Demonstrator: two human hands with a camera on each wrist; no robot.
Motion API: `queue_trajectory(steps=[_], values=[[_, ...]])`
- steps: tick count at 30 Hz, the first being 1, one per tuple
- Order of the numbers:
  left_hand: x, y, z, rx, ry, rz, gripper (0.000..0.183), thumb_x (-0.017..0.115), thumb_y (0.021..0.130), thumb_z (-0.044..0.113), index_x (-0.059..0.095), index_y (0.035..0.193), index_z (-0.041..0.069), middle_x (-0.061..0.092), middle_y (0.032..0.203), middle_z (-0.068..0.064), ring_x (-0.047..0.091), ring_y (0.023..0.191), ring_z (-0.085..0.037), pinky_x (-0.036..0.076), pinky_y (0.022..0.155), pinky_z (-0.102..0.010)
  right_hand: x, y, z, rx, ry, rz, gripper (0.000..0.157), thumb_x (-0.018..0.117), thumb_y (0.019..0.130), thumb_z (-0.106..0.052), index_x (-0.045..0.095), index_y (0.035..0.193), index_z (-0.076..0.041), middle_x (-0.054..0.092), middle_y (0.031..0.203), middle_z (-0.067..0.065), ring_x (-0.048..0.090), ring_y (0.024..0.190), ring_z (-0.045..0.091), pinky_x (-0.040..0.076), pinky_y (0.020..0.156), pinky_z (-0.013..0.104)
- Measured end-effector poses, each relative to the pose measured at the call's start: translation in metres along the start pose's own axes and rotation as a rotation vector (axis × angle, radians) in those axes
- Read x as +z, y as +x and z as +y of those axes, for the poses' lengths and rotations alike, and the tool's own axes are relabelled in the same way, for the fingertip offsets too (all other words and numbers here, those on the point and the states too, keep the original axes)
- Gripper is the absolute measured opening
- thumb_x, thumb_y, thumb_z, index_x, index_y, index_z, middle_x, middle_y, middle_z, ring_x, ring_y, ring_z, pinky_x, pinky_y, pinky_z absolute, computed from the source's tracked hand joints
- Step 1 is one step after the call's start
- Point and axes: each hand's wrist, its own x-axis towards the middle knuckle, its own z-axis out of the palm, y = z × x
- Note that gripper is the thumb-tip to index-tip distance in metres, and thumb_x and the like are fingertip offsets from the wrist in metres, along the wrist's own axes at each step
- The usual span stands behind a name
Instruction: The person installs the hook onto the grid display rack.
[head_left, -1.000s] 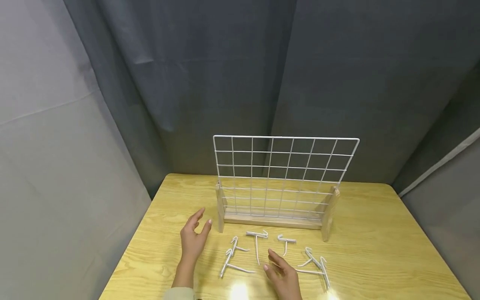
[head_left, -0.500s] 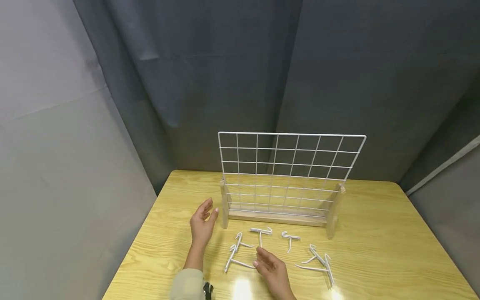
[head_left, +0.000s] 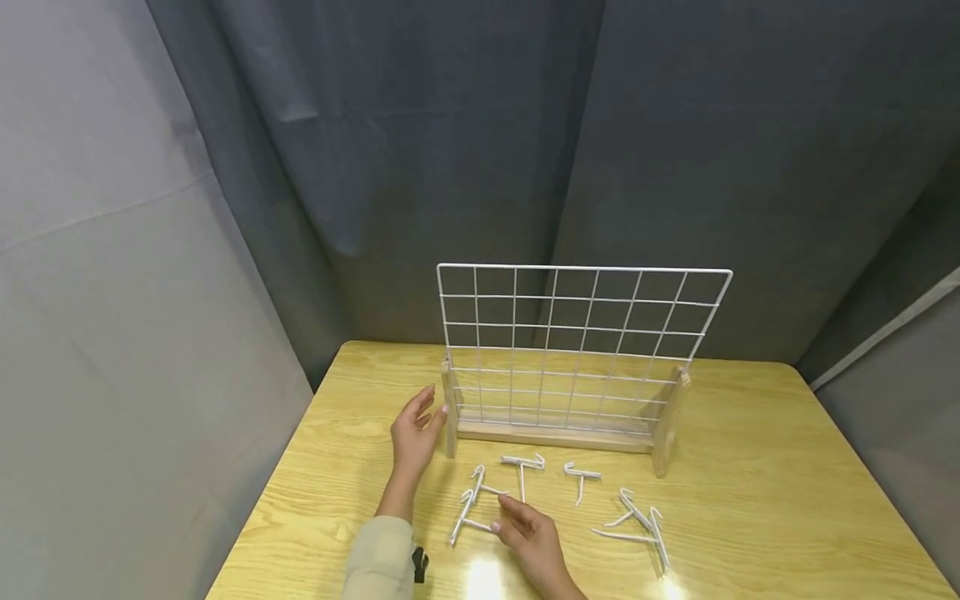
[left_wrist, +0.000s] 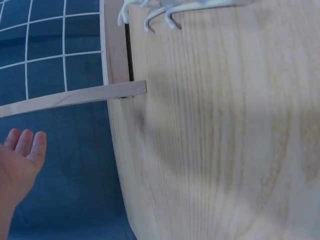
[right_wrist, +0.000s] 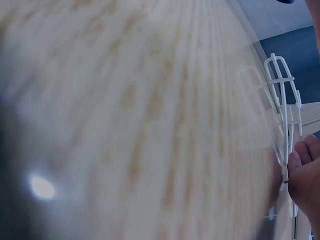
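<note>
A white wire grid panel (head_left: 585,268) stands upright in a wooden base (head_left: 555,437). Beside the base's left post (head_left: 451,437) is my left hand (head_left: 412,437), its fingers relaxed and holding nothing. The left wrist view shows a gap between its fingertips and the wooden post (left_wrist: 75,95). My right hand (head_left: 531,540) hovers by a pair of white wire hooks (head_left: 459,523), thumb and fingers apart. Its thumb overlaps the prong of the nearer one in the head view. The right wrist view has white hooks (right_wrist: 284,105) close beside the fingers of this hand (right_wrist: 306,175).
Two more white hooks lie in front of the base, one in the middle (head_left: 522,462) and one further right (head_left: 582,474). Another pair of hooks (head_left: 657,542) rests at the right. Dark curtains (head_left: 480,150) hang behind the wooden table (head_left: 765,467).
My left hand has moved forward and right, up beside the left post. The right hand has shifted left toward the left pair of hooks. The view has turned slightly; the hooks and panel stay put.
</note>
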Motion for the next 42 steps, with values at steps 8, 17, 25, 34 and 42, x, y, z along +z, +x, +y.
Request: queue_trajectory(steps=[8, 17, 25, 34, 42], values=[[0.009, 0.009, -0.004, -0.009, -0.015, 0.020, 0.044, 0.068, 0.084, 0.012, 0.055, 0.125, 0.002, 0.056, 0.125, -0.015, 0.053, 0.113, -0.032, 0.046, 0.089, -0.047, 0.001, 0.002, 0.001, -0.033, -0.079, -0.043, 0.051, 0.067, 0.085, -0.020, 0.051, 0.125, 0.007, 0.051, 0.127, 0.024, 0.051, 0.113, 0.036, 0.046, 0.089, 0.027], [0.016, 0.022, 0.002, 0.024, -0.018, 0.029, 0.042, 0.069, 0.082, 0.006, 0.057, 0.122, 0.001, 0.060, 0.115, -0.017, 0.056, 0.107, -0.033, 0.049, 0.085, -0.046, -0.001, 0.004, 0.005, -0.065, -0.261, -0.038, 0.047, 0.068, 0.083, -0.022, 0.055, 0.122, 0.001, 0.058, 0.119, 0.017, 0.055, 0.108, 0.030, 0.048, 0.085, 0.027], [0.020, 0.034, 0.009, 0.067, -0.048, 0.063, 0.039, 0.068, 0.082, 0.003, 0.058, 0.120, 0.000, 0.062, 0.108, -0.019, 0.060, 0.098, -0.032, 0.052, 0.080, -0.041, 0.000, 0.005, 0.006, -0.089, -0.269, -0.040, 0.045, 0.069, 0.082, -0.018, 0.057, 0.119, 0.002, 0.059, 0.113, 0.016, 0.057, 0.098, 0.027, 0.050, 0.078, 0.022], [0.020, 0.046, 0.012, 0.113, 0.055, 0.140, 0.031, 0.071, 0.081, 0.009, 0.064, 0.109, -0.001, 0.067, 0.089, -0.011, 0.064, 0.078, -0.026, 0.055, 0.065, -0.028, 0.002, 0.006, 0.005, -0.120, -0.345, -0.067, 0.039, 0.071, 0.079, -0.018, 0.062, 0.113, 0.000, 0.059, 0.099, 0.003, 0.055, 0.090, 0.019, 0.049, 0.073, 0.021], [0.020, 0.049, 0.012, 0.083, 0.098, 0.145, 0.029, 0.075, 0.077, 0.007, 0.066, 0.103, 0.000, 0.067, 0.082, -0.009, 0.063, 0.071, -0.023, 0.054, 0.061, -0.024, 0.003, 0.006, 0.006, -0.207, -0.518, -0.081, 0.034, 0.073, 0.077, -0.016, 0.066, 0.108, -0.002, 0.057, 0.086, -0.008, 0.050, 0.080, 0.011, 0.047, 0.075, 0.026]])
